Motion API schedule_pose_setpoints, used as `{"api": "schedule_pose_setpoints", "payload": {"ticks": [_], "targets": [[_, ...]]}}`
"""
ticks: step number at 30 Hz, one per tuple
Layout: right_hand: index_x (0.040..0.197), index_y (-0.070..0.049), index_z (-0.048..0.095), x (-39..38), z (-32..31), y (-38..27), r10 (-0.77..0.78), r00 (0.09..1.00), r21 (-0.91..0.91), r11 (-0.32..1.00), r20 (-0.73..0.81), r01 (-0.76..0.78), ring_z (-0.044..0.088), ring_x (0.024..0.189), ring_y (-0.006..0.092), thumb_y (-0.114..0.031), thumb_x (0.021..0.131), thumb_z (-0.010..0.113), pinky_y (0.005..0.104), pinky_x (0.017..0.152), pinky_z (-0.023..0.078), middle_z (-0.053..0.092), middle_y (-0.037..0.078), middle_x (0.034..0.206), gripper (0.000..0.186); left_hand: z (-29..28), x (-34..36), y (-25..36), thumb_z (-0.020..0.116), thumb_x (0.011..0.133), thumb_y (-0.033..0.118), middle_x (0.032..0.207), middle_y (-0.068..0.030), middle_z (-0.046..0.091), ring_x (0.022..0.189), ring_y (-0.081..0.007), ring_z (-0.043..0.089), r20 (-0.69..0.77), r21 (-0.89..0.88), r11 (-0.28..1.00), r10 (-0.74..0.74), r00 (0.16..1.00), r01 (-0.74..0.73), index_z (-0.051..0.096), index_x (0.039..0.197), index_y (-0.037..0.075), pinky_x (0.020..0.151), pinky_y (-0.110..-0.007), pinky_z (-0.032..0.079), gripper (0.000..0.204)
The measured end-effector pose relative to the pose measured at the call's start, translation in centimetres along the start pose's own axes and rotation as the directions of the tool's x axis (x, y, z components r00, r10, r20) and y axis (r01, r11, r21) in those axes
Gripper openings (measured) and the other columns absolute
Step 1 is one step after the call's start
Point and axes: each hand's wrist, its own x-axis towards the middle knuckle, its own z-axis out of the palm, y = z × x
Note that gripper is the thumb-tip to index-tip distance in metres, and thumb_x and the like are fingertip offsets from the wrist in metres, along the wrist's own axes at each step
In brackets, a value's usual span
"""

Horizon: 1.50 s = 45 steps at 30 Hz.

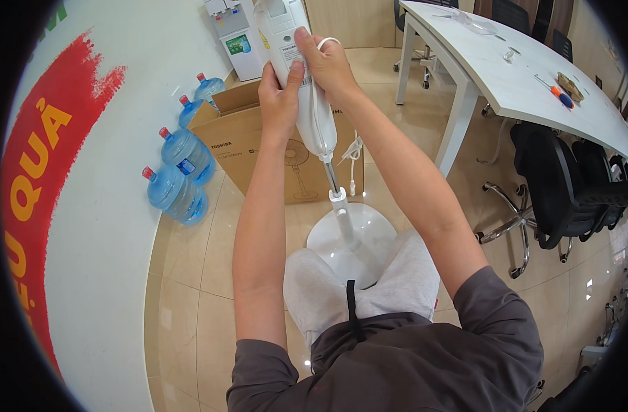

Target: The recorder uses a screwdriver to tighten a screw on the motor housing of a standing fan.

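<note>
A white fan body [315, 127] with a label on its face tilts at the top of a stand. My left hand [281, 103] grips its left side, thumb lying on the label. On the right side my right hand [328, 67] holds it higher up, thumb on the face and the other fingers partly hidden. A thin white loop [330, 41] shows by the right hand's fingers. Below the body, a metal rod [332, 180] runs into the white pole [344, 220]. The round white base [319, 237] rests on the floor between my legs. A bundled white power cord [354, 152] hangs beside the body.
An open cardboard box [238, 161] stands just beyond the base. Several blue water bottles [171, 189] line the left wall, near a water dispenser [240, 42]. At right are a white table [492, 65] with a screwdriver [560, 95], and black chairs [551, 182].
</note>
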Motion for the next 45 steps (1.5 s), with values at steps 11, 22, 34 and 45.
{"api": "schedule_pose_setpoints", "payload": {"ticks": [11,22,34,45], "targets": [[0.105,0.007,0.061,-2.5,1.5,-0.7,-0.008,0.997,-0.011,1.000,0.078,0.009,0.061,0.077,0.0098,-0.046,0.094,0.064,0.0265,0.066,0.051,0.067,0.010,0.090,0.055,-1.7,-1.9,0.7,0.060,0.099,0.032,0.124,-0.0101,0.059,0.110,-0.0156,0.056,0.036,-0.035,0.999,0.017,0.999,-0.015,0.048,0.133,0.000,0.095,-0.031,0.045,0.049],[0.105,0.007,0.061,-5.6,0.2,-2.6,0.093,0.996,0.017,0.996,0.004,-0.093,0.062,0.080,0.0109,-0.048,0.092,0.066,0.0270,0.069,0.051,0.067,0.011,0.092,0.056,-0.4,-4.0,2.0,0.070,0.091,0.032,0.110,-0.0073,0.060,0.099,-0.0138,0.056,0.064,-0.069,0.997,0.051,0.997,-0.047,0.049,0.123,0.001,0.088,-0.030,0.046,0.049],[0.086,-0.006,0.062,-12.8,-9.0,-0.2,0.541,0.825,-0.115,0.820,-0.161,-0.560,0.061,0.074,0.0137,-0.050,0.095,0.059,0.0312,0.072,0.052,0.063,0.005,0.081,0.045,-1.3,-4.8,-0.5,0.059,0.097,0.043,0.122,-0.0081,0.058,0.107,-0.0149,0.055,0.053,-0.062,0.992,0.112,0.992,-0.109,0.044,0.133,-0.002,0.093,-0.031,0.045,0.059],[0.091,-0.004,0.056,-20.5,-11.4,2.8,0.966,0.237,0.386,0.257,-0.101,-0.886,0.062,0.071,0.0191,-0.058,0.092,0.058,0.0386,0.066,0.055,0.062,0.008,0.078,0.053,-4.7,-7.9,0.7,0.057,0.098,0.038,0.135,-0.0118,0.048,0.122,-0.0205,0.048,0.136,0.165,0.980,-0.132,0.982,0.109,0.035,0.141,-0.002,0.103,-0.036,0.038,0.062]]}}
